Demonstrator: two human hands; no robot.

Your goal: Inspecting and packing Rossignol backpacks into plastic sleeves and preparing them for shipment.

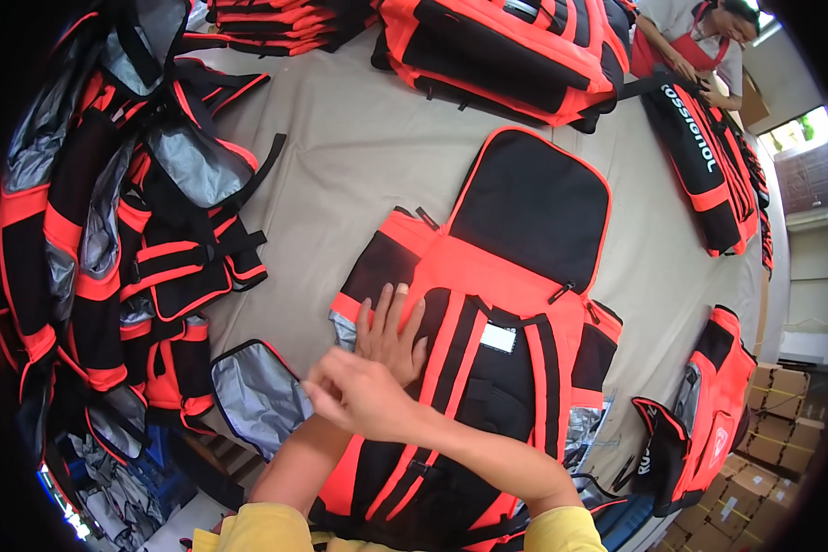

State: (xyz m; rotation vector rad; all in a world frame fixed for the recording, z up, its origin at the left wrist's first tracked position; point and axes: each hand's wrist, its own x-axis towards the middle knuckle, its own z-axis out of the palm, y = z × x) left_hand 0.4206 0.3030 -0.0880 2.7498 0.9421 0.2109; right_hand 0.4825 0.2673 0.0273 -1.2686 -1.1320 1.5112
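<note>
An orange-red and black backpack (pixel 501 391) lies flat on the covered table in front of me, shoulder straps facing up. Its black top flap (pixel 532 210) with orange edging is folded out away from me. My left hand (pixel 391 336) rests flat on the pack's left side, fingers stretched out, a pale wrap around one fingertip. Crossing over my left wrist, my right hand (pixel 361 396) is closed with curled fingers; whatever it may hold is hidden. Beside them at the left, a silver-lined flap (pixel 259 391) spreads over the table.
Unfinished-looking bag pieces with silver linings (pixel 193 166) are heaped at the left. A large bag (pixel 506 55) lies at the far side. Further bags lie at the right (pixel 704 175) and near right (pixel 708 414). A co-worker (pixel 699 46) handles a bag at the far right. Cardboard boxes (pixel 777 405) stand beyond.
</note>
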